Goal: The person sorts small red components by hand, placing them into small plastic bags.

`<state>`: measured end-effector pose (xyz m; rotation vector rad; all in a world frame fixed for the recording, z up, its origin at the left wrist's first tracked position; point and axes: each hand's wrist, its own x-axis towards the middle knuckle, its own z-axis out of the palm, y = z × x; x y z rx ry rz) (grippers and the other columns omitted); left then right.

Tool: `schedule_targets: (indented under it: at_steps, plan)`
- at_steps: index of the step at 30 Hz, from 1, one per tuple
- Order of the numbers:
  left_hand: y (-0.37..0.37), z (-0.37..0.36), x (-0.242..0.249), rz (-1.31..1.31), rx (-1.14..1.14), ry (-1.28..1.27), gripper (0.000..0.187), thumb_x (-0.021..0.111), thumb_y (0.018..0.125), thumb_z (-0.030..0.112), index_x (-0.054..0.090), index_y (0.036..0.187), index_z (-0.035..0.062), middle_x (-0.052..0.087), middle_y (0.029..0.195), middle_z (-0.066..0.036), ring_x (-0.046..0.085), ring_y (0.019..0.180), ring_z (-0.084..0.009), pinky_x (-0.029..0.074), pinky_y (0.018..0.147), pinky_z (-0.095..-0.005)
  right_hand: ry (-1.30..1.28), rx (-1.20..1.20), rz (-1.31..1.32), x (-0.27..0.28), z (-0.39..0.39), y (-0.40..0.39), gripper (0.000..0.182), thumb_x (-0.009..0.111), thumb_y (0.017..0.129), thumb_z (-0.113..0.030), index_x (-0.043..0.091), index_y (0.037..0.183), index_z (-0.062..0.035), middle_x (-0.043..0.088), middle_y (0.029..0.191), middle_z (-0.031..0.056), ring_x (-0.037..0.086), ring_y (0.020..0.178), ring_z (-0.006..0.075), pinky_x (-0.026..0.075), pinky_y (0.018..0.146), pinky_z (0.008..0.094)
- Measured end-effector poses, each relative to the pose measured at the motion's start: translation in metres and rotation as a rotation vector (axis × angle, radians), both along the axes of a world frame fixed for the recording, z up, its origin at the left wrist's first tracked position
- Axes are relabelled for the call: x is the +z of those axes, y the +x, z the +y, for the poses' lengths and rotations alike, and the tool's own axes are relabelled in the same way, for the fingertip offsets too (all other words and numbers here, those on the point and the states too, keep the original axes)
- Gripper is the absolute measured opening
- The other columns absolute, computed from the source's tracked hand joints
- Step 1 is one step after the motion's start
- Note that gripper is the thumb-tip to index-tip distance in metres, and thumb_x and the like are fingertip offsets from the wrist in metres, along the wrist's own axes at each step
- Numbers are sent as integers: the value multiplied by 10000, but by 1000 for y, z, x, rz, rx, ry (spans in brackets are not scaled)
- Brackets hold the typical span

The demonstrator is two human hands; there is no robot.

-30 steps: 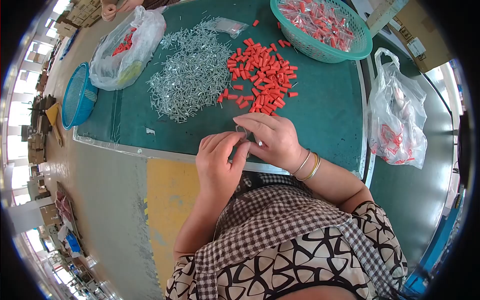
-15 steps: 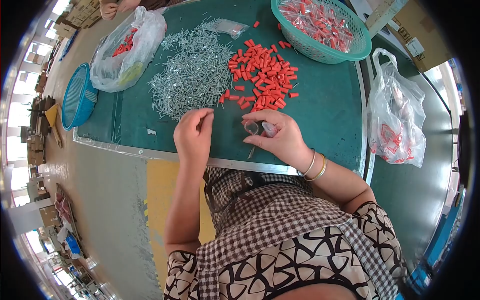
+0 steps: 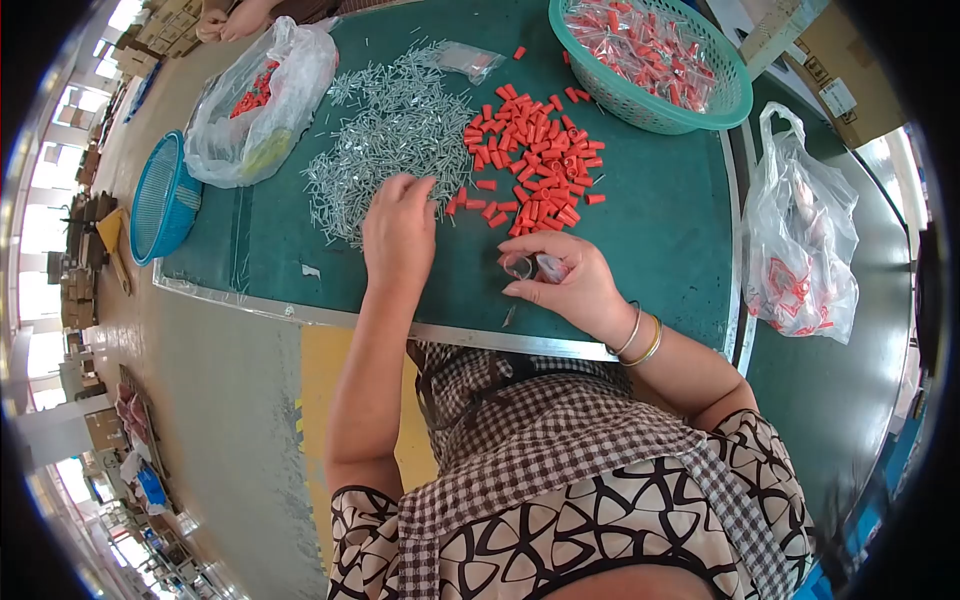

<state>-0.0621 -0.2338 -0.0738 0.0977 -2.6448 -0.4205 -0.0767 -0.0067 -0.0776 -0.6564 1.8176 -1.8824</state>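
My left hand (image 3: pixel 399 232) is at the near right edge of a heap of small silver screws (image 3: pixel 385 140), fingers curled down onto them; its fingertips are partly hidden. In my right hand (image 3: pixel 575 283), thumb and fingers grip a small clear plastic bag (image 3: pixel 518 266), its mouth held round and open toward the left. More crumpled clear plastic shows inside that palm. Just beyond both hands, red tapered plastic caps (image 3: pixel 545 165) lie loose in a pile beside the screws.
A green basket (image 3: pixel 655 118) at the back right holds filled bags with red caps. A white plastic bag (image 3: pixel 300 75) with red pieces and a blue basket (image 3: pixel 160 200) stand left. Another plastic bag (image 3: pixel 800 230) lies right, near a carton (image 3: pixel 850 80). Another person's hands (image 3: pixel 235 20) show top left.
My left hand has moved forward to the screw heap, its fingers now over the edge. The right hand keeps the bag mouth open in nearly the same place.
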Motion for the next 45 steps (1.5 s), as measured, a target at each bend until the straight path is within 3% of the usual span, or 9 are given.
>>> schedule_targets:
  at_steps: [5, 11, 14, 18, 21, 24, 30, 36, 45]
  plan:
    - [-17, 3, -6, -70, -64, -51, 157, 683, 806, 38, 680, 963, 37, 641, 979, -101, 629, 911, -307, 507, 787, -408, 52, -3, 17, 1, 4, -3, 396, 799, 753, -47, 673, 1129, -39, 694, 980, 33, 622, 890, 108, 492, 810, 247]
    - [-17, -9, -14, 25, -57, 75, 149, 692, 814, 67, 667, 955, 27, 654, 862, -116, 637, 778, -313, 516, 693, -412, 21, 1, -34, 2, 6, -4, 395, 795, 761, -43, 669, 1134, -33, 693, 980, 34, 617, 890, 98, 488, 807, 242]
    - [-12, -13, -16, 104, 55, 299, 131, 690, 854, 68, 681, 976, 21, 683, 842, -66, 625, 673, -181, 503, 626, -299, 26, 9, -46, 1, 6, -3, 392, 794, 762, -41, 667, 1133, -28, 693, 979, 36, 622, 894, 99, 490, 813, 243]
    - [-5, -11, 7, -4, 187, 1035, 98, 639, 913, 77, 662, 956, -8, 624, 759, -2, 561, 648, -71, 460, 581, -232, -37, 3, -66, -1, 5, -3, 391, 794, 764, -40, 666, 1132, -26, 692, 979, 38, 633, 908, 102, 497, 824, 245]
    - [6, -24, -5, -41, 44, 1356, 110, 617, 931, 87, 662, 986, 4, 659, 849, -36, 578, 682, -78, 466, 587, -227, -59, 6, -64, -2, 5, -3, 388, 791, 767, -35, 665, 1134, -26, 692, 974, 39, 639, 919, 106, 500, 830, 244]
    - [11, -19, -7, -46, 106, 1269, 105, 600, 943, 90, 659, 963, 5, 648, 829, -29, 573, 654, -79, 460, 562, -231, 12, 54, -25, 2, 7, -4, 407, 760, 786, 51, 636, 1173, 19, 658, 1032, 64, 626, 967, 121, 520, 876, 269]
    - [9, -16, 0, -88, 175, 723, 97, 624, 910, 69, 666, 966, 2, 654, 762, -57, 622, 669, -138, 484, 587, -271, 14, 62, -40, 3, 7, -4, 401, 761, 787, 46, 640, 1168, 15, 656, 1023, 58, 626, 961, 117, 525, 873, 271]
    - [-5, -22, 8, -3, -180, -38, 160, 620, 820, 7, 681, 964, 40, 635, 857, -120, 638, 747, -312, 523, 650, -394, -29, 25, -27, 0, 7, -2, 378, 789, 777, -39, 666, 1133, -24, 682, 962, 40, 635, 897, 98, 510, 832, 249]
    - [-12, -23, 5, -263, -212, -263, 154, 615, 838, 40, 694, 968, 62, 661, 940, -122, 638, 810, -350, 524, 693, -418, -13, 44, -15, 2, 8, -4, 379, 789, 774, -34, 666, 1132, -23, 681, 962, 42, 637, 900, 102, 517, 831, 257]
